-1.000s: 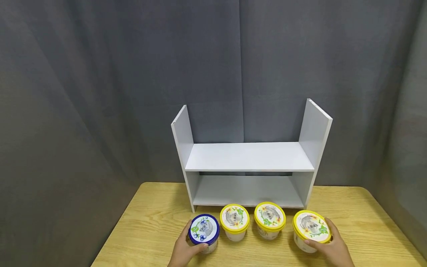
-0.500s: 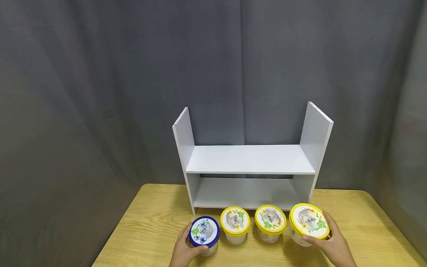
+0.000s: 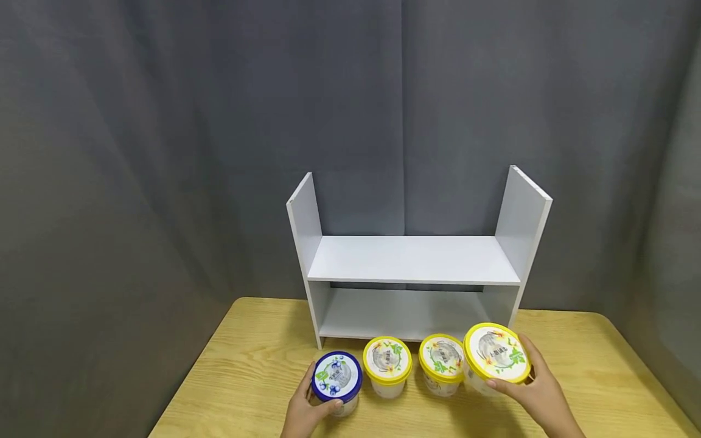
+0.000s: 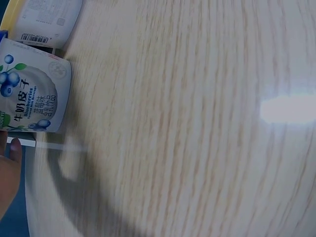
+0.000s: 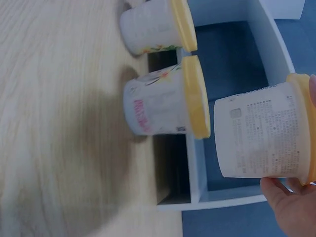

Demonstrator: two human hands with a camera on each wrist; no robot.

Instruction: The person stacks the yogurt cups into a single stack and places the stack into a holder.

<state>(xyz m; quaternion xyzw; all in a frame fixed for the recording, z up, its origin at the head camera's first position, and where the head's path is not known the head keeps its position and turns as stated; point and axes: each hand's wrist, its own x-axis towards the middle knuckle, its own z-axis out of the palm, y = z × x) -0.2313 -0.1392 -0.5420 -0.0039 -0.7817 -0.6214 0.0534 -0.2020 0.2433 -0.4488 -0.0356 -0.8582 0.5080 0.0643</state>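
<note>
My left hand (image 3: 306,406) grips a blue-lidded blueberry yogurt cup (image 3: 336,377) at the front left; its printed side (image 4: 32,89) faces the left wrist camera. My right hand (image 3: 542,389) holds a yellow-lidded cup (image 3: 496,353) by its rim, thumb at the front. That cup is raised above the table, as the right wrist view shows its white side (image 5: 261,133) apart from the tabletop. Between the hands, two more yellow-lidded cups stand upright on the table, a left one (image 3: 387,361) and a right one (image 3: 442,359). The raised cup overlaps the right one's edge in the head view.
A white two-tier shelf (image 3: 413,258) with tall side panels stands behind the cups. Its lower board (image 3: 405,310) lies just beyond them. The wooden table (image 3: 246,359) has rounded back corners, and grey curtains (image 3: 350,109) surround it.
My right hand has lifted its yellow-lidded cup and carried it left and slightly away from me. The left hand keeps its grip on the blueberry cup in nearly the same place.
</note>
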